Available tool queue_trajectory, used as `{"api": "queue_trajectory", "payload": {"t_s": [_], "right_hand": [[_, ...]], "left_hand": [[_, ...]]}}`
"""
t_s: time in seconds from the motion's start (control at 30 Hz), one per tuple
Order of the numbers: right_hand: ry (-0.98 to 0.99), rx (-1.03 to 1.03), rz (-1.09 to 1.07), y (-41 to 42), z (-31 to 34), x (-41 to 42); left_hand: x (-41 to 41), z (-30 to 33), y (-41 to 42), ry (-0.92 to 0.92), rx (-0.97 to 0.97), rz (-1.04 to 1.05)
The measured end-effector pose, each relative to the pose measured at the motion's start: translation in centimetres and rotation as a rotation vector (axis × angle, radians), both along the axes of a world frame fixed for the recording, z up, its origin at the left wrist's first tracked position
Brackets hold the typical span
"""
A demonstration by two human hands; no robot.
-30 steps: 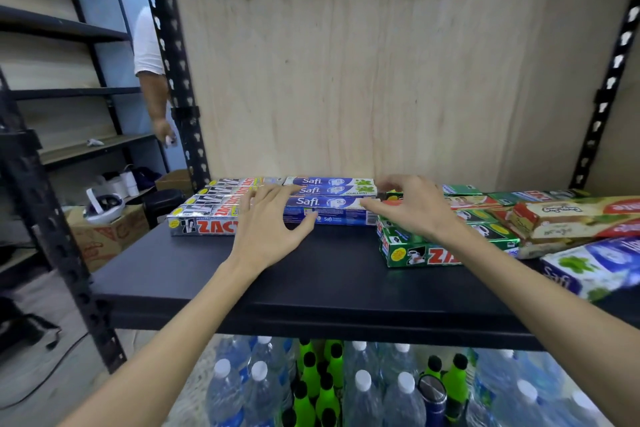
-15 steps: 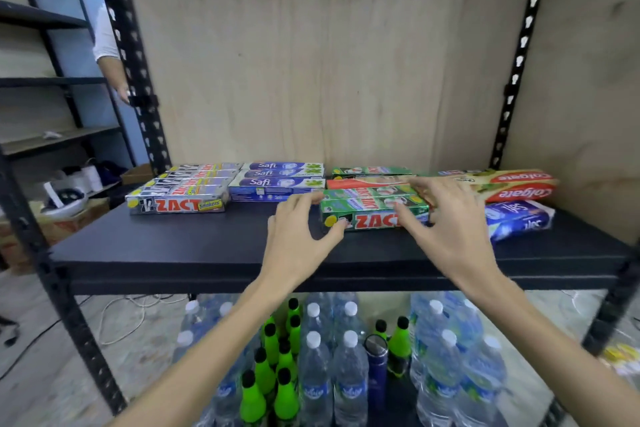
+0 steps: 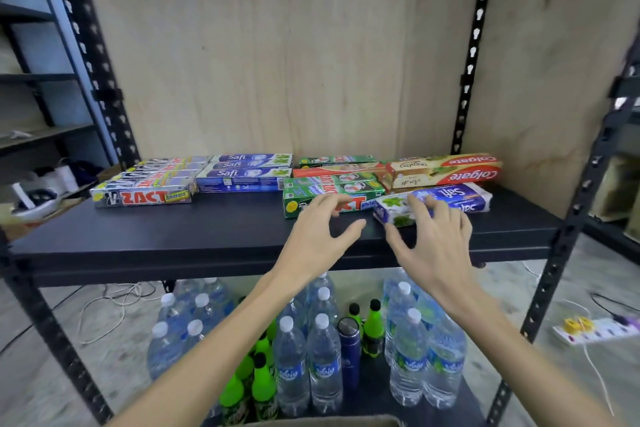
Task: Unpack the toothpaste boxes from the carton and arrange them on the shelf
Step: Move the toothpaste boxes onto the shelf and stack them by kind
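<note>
While both arms were stretched over the front edge of the black shelf [image 3: 138, 243], the left hand [image 3: 320, 232] was held with fingers spread and loosely bent, its fingertips at the green Zact box [image 3: 332, 191], nothing gripped. The right hand [image 3: 433, 239] was likewise spread, its fingertips laid on the tilted blue Safi box [image 3: 457, 196] near the right front of the shelf; no firm grip could be made out. Silver Zact boxes [image 3: 142, 196] and stacked Safi boxes [image 3: 242, 172] were lined up toward the left rear, and Colgate boxes [image 3: 446, 172] were set at the right rear. Plywood backing [image 3: 294, 55] was fixed behind. Water bottles [image 3: 323, 360] and green bottles [image 3: 261, 388] were stored on the level below. A power strip [image 3: 595, 329] was seen on the floor at right.
</note>
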State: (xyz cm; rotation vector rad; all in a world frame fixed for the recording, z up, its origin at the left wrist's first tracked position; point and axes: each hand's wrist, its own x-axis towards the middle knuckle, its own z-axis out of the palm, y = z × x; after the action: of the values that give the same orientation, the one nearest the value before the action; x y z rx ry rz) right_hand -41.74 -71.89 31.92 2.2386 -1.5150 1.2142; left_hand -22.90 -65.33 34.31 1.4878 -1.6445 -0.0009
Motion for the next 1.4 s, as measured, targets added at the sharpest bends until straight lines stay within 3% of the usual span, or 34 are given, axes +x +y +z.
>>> {"api": "queue_trajectory", "payload": {"t_s": [0.23,0.47,0.73,0.87,1.07,1.4], "right_hand": [[0.062,-0.050,0.193,1.1,0.2,1.7],[-0.022,0.113,0.443,0.0,1.3,1.3],[-0.146,0.186,0.236,-1.0,1.6,-0.4],[-0.222,0.265,0.379,-0.7,1.8,0.9],[-0.316,0.321,0.476,0.7,2.2,4.3],[-0.221,0.332,0.669,4.0,2.6,11.3]], "left_hand": [[0.3,0.8,-1.4,-0.087,0.055,-0.017],[3.0,1.0,-0.5,-0.104,0.059,0.029],[8.2,1.3,2.1,-0.207,0.085,0.012],[11.2,1.3,3.9,-0.181,0.081,0.016],[14.0,1.6,6.3,-0.001,0.135,0.008],[22.0,2.2,10.6,-0.009,0.180,0.150]]}}
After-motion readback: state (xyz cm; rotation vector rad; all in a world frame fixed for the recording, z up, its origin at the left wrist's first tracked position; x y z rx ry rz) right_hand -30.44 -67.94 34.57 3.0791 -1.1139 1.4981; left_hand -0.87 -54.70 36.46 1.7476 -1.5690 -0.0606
